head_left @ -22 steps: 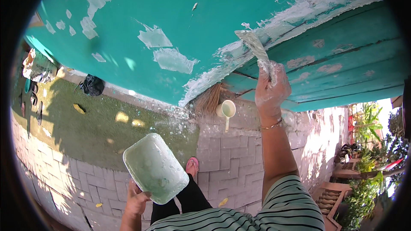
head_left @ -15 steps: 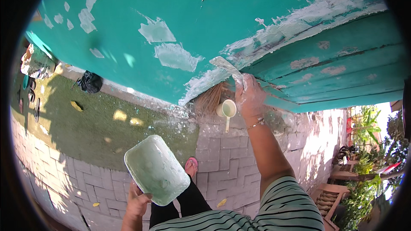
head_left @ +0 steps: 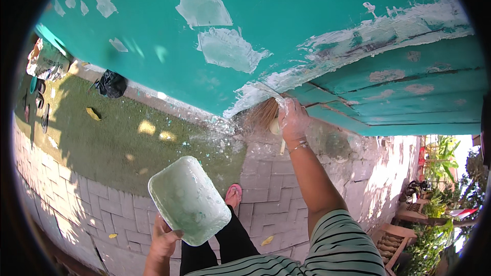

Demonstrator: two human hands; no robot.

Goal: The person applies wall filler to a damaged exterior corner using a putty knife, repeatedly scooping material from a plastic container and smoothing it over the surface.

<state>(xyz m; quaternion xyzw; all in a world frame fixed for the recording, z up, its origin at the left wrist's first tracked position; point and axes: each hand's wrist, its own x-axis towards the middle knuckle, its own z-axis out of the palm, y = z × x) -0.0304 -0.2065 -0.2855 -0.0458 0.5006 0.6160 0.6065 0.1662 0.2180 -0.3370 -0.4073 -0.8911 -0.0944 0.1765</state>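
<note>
My left hand [head_left: 164,238] clamps the tray [head_left: 186,191]; my right hand [head_left: 295,121] grips the scraper [head_left: 276,95] at white filler [head_left: 353,46] along the wall [head_left: 286,25]. I judge this as spreading; next calls for flat, even pressure.

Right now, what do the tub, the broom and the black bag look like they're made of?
Tub: probably plastic, pale with a slight sheen, judging by its rounded, moulded-looking corners. Broom: apparently dry plant fibre, matt, from its thin tan strands. Bag: likely thin plastic film, given the soft sheen on its crumpled folds, though it's too small here to be sure.
</note>
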